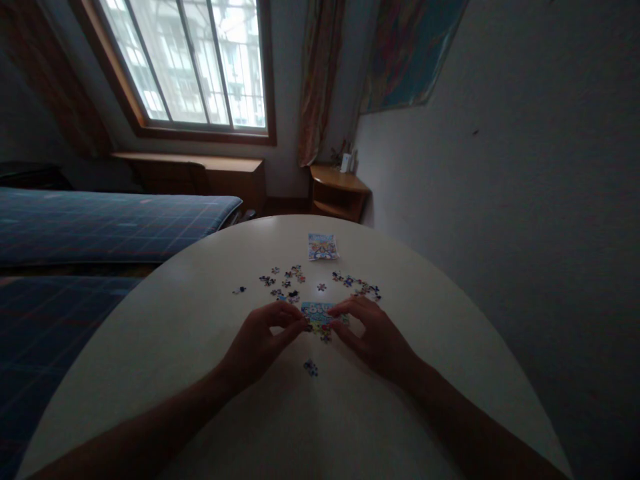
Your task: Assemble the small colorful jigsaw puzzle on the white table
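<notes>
A partly joined jigsaw puzzle point(319, 315) lies on the white round table point(190, 347), blue at the top with white lettering. My left hand point(263, 339) pinches its left edge with curled fingers. My right hand point(373, 335) pinches its right edge the same way. Several loose puzzle pieces point(285, 280) are scattered just beyond the hands, with more loose pieces point(360, 287) at the right. One small piece point(311, 367) sits near me between my wrists. A single piece point(239, 290) lies apart at the left.
A small picture card or packet point(323, 246) lies at the table's far side. A bed with a blue plaid cover point(100, 227) stands at the left. A wooden corner shelf point(337, 190) and a window point(190, 63) are behind. A grey wall point(500, 200) runs close along the right.
</notes>
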A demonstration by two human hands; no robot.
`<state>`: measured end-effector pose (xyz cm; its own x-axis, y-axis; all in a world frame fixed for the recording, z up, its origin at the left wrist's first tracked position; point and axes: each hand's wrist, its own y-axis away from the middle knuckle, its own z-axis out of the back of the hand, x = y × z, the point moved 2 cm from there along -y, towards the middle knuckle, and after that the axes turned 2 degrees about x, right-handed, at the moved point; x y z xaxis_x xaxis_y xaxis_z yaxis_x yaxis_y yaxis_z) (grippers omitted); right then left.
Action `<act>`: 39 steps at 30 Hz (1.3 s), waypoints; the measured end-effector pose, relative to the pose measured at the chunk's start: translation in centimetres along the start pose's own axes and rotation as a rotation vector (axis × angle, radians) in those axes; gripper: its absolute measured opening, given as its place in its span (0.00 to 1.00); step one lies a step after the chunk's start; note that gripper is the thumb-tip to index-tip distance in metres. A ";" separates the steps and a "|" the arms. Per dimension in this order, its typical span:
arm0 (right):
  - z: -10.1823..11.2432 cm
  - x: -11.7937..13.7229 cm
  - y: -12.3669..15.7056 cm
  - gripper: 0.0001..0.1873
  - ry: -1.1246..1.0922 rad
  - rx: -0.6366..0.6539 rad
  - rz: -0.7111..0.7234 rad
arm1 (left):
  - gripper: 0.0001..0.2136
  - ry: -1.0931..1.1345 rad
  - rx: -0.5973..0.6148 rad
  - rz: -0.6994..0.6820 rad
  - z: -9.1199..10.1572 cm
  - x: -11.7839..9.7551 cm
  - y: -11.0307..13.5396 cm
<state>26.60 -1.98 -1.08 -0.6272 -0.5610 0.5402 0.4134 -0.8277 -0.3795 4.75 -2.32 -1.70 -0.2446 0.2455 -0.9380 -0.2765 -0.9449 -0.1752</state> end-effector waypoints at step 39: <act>-0.3 -1.3 0.3 0.04 0.015 0.162 -0.101 | 0.27 -0.781 0.437 -0.475 -1.7 1.6 1.6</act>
<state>27.30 -1.48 -2.13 -0.6800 -0.4759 0.5578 0.4484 -0.8718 -0.1972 5.51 -3.79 -4.03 -0.5169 0.7963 -0.3142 -0.7810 -0.5890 -0.2078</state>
